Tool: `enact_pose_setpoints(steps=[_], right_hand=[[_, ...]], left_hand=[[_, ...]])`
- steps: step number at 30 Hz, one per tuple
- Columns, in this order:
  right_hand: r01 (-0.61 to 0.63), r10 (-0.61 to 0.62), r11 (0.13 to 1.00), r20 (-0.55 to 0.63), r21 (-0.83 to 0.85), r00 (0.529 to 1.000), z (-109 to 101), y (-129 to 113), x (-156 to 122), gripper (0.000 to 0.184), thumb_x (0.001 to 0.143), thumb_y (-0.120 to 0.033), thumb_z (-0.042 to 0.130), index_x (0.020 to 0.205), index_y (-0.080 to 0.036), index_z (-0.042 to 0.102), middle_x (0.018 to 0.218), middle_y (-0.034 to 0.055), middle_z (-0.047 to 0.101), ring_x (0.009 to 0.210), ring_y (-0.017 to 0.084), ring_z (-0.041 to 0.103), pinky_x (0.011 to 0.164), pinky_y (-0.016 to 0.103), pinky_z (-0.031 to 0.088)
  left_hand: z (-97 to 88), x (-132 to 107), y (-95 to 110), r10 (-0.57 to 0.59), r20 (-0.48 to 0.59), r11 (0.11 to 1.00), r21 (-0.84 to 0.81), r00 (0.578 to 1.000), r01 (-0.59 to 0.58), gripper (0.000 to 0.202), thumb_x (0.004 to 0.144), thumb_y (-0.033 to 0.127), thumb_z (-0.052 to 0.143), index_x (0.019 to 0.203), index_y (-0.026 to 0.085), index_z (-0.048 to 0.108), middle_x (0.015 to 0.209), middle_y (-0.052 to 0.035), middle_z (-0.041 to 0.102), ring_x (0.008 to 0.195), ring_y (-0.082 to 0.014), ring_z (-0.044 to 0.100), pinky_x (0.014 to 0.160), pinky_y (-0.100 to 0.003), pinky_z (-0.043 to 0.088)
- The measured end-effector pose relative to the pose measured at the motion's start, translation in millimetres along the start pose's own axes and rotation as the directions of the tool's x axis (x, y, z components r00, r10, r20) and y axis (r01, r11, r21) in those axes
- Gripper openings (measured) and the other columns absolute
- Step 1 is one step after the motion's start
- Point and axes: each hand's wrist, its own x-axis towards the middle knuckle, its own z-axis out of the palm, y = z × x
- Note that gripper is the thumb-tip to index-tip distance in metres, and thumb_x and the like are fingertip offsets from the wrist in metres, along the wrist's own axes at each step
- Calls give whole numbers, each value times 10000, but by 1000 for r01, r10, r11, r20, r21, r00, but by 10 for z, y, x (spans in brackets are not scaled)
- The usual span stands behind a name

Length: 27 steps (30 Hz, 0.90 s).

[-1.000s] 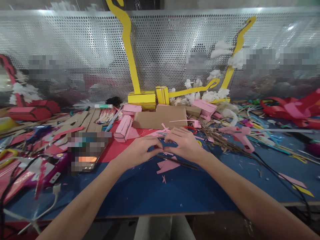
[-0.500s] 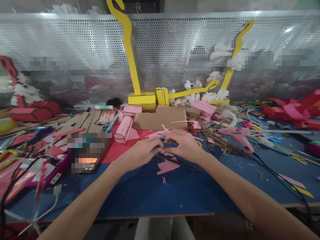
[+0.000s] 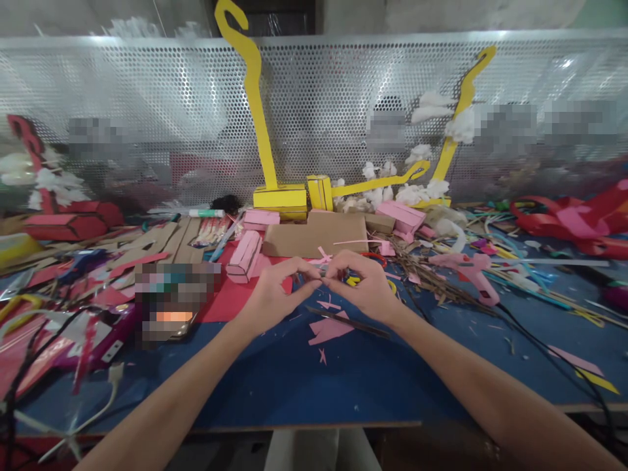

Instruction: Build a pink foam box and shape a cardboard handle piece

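Note:
My left hand (image 3: 275, 293) and my right hand (image 3: 363, 282) meet fingertip to fingertip above the blue table top (image 3: 314, 379). Both pinch something tiny between thumb and forefinger, too small to make out. Below them lie pink paper scraps (image 3: 328, 328) and a thin dark stick (image 3: 349, 320). A flat brown cardboard piece (image 3: 316, 234) sits just behind my hands, with a pink paper box (image 3: 244, 252) on a red sheet (image 3: 226, 293) to the left.
A pink glue gun (image 3: 468, 268) with a black cable lies right of my hands beside a heap of twigs (image 3: 422, 268). Yellow cardboard shapes (image 3: 279, 195) stand against the perforated metal wall (image 3: 147, 118). Cardboard strips, cables and a phone (image 3: 169, 304) crowd the left.
My hands have lifted a little off the table and their fingertips have come together into a pinch. The camera has tilted slightly.

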Motion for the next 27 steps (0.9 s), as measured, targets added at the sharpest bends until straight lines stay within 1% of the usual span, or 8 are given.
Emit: enact_pose_setpoints(steps=[5, 9, 13, 16, 19, 22, 25, 27], right_hand=[[77, -77, 997, -7, -15, 997, -4, 11, -5, 103, 905, -209, 702, 818, -210, 646, 807, 23, 638, 726, 156, 588, 663, 307, 492], [138, -139, 989, -30, -57, 990, 3, -2, -12, 99, 911, -164, 684, 831, -212, 651, 819, 30, 637, 722, 155, 599, 654, 307, 499], [211, -217, 967, -28, -140, 976, 8, 9, -18, 116, 919, -148, 671, 830, -219, 648, 839, 44, 668, 769, 172, 629, 716, 334, 520], [247, -260, 940, -25, -234, 965, 3, 35, -14, 116, 923, -158, 674, 828, -221, 650, 832, 44, 690, 782, 177, 639, 735, 343, 508], [315, -319, 879, 49, -358, 946, -15, 58, -5, 122, 940, -167, 664, 831, -220, 650, 818, 33, 714, 778, 173, 630, 724, 337, 465], [385, -359, 791, 149, -475, 921, -35, 79, -9, 142, 968, -178, 635, 831, -215, 649, 821, 26, 729, 782, 168, 616, 723, 335, 419], [429, -372, 715, 220, -552, 902, -43, 94, -23, 159, 986, -187, 611, 832, -206, 645, 855, 30, 732, 781, 159, 610, 731, 331, 398], [444, -374, 683, 245, -580, 895, -41, 95, -29, 169, 992, -189, 602, 828, -203, 640, 862, 26, 730, 773, 152, 607, 734, 326, 391]], left_hand=[[4, 0, 5, 125, -23, 992, 15, 992, -125, 45, 916, 208, 693, 953, 196, 717, 962, -53, 739, 913, -160, 673, 873, -314, 544], [7, 0, 13, 200, -57, 977, 83, 978, -195, 73, 897, 173, 717, 958, 205, 742, 961, -45, 739, 917, -149, 686, 873, -290, 551], [20, -9, 13, 233, -63, 966, 129, 971, -223, 87, 899, 176, 717, 970, 214, 749, 972, -39, 732, 909, -139, 691, 862, -275, 556], [21, -10, 2, 236, -55, 961, 160, 970, -225, 66, 913, 193, 703, 964, 213, 740, 980, -40, 729, 906, -142, 689, 865, -282, 554], [8, -6, -20, 223, 8, 954, 202, 975, -220, 54, 946, 209, 660, 957, 204, 713, 974, -44, 723, 913, -154, 677, 866, -300, 546], [-6, -5, -48, 206, 97, 930, 289, 974, -226, 88, 985, 231, 598, 989, 206, 682, 979, -52, 712, 925, -174, 664, 864, -328, 539], [-6, -9, -66, 175, 154, 900, 375, 973, -221, 105, 1005, 238, 556, 1023, 208, 656, 1024, -62, 709, 956, -191, 663, 862, -343, 536], [-1, -10, -67, 147, 173, 890, 407, 974, -206, 99, 1009, 231, 546, 1030, 207, 640, 1050, -63, 712, 973, -197, 664, 854, -345, 533]])
